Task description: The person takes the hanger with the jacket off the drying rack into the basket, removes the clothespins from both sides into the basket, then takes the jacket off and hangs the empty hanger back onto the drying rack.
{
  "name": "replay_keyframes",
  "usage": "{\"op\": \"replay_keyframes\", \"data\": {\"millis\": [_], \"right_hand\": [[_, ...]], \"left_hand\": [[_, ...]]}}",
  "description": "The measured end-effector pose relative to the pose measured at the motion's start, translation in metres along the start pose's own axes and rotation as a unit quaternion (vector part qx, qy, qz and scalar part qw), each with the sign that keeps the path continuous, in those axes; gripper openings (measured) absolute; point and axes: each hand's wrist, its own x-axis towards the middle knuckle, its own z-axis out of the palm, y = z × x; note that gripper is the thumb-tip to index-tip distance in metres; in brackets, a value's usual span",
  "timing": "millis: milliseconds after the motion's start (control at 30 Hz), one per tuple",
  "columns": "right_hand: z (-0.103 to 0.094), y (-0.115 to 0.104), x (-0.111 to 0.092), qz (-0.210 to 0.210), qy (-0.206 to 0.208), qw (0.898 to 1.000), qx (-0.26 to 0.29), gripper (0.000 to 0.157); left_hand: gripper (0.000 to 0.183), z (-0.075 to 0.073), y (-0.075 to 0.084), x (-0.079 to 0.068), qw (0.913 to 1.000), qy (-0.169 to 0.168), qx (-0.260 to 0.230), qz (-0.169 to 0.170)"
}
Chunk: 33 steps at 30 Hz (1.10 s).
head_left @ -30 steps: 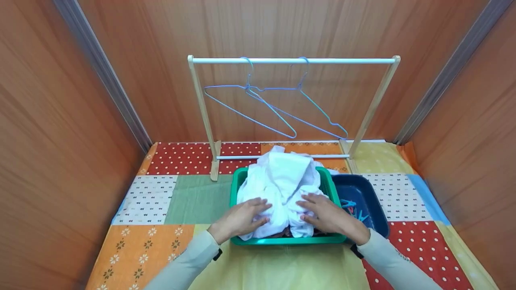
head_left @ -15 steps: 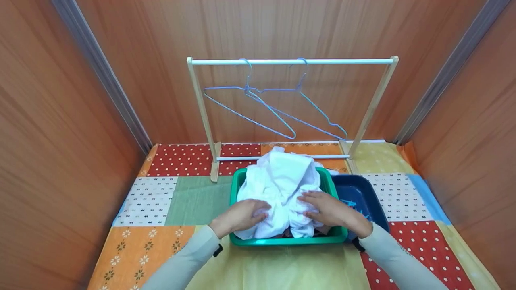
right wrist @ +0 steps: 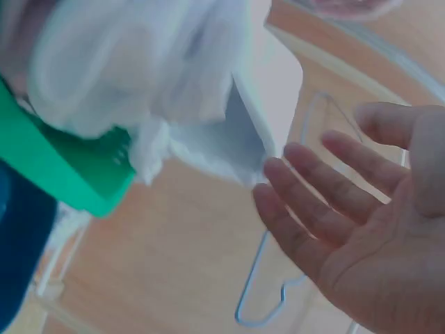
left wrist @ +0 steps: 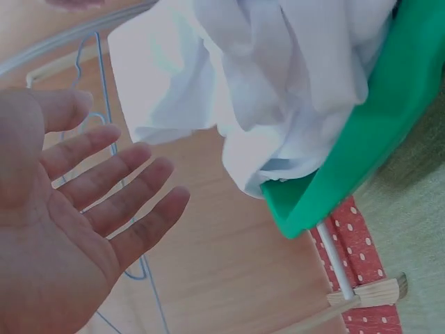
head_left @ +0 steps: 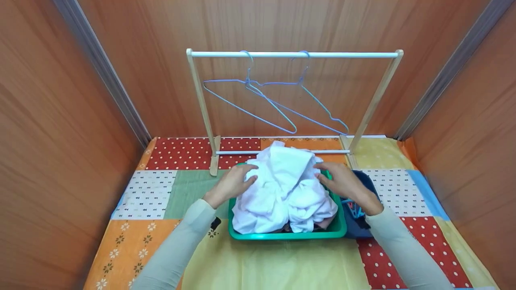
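A heap of white cloth [head_left: 278, 193] fills the green basket [head_left: 282, 237], with a folded flap on top. My left hand [head_left: 231, 183] is at the heap's upper left side, fingers relaxed and spread in the left wrist view, palm facing the cloth [left wrist: 278, 76]. On the opposite side my right hand [head_left: 342, 181] faces it, fingertips near the cloth's right edge. The right wrist view shows the right hand's fingers [right wrist: 313, 202] apart and loosely bent, holding nothing. Under the white cloth, a strip of darker fabric shows at the basket's front.
Behind the basket stands a rack with a white rail [head_left: 274, 54] and two thin wire hangers [head_left: 250, 106]. A dark blue tray [head_left: 365, 179] with clothespins [head_left: 354, 209] sits right of the basket, partly behind my right arm. Wooden panels enclose the patchwork cloth [head_left: 149, 193] on three sides.
Both hands have moved from the front of the heap up and away to its left and right sides, off the cloth's front. Cloth at the front right now spreads nearer the basket's right rim.
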Motion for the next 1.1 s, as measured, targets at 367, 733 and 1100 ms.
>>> {"op": "replay_keyframes", "data": {"millis": [367, 733, 1100], "right_hand": [[-0.011, 0.04, 0.032, 0.053, -0.006, 0.998, -0.036, 0.035], [0.009, 0.074, 0.077, 0.058, -0.031, 0.998, -0.013, 0.043], [0.03, 0.09, 0.087, 0.098, -0.092, 0.99, 0.037, 0.044]], "left_hand": [[0.055, 0.003, -0.028, 0.036, 0.9976, 0.014, -0.029, -0.061], [0.054, 0.015, -0.029, 0.073, 0.9935, -0.06, -0.036, -0.089], [0.052, 0.031, -0.034, 0.088, 0.9816, -0.107, -0.111, -0.114]]}}
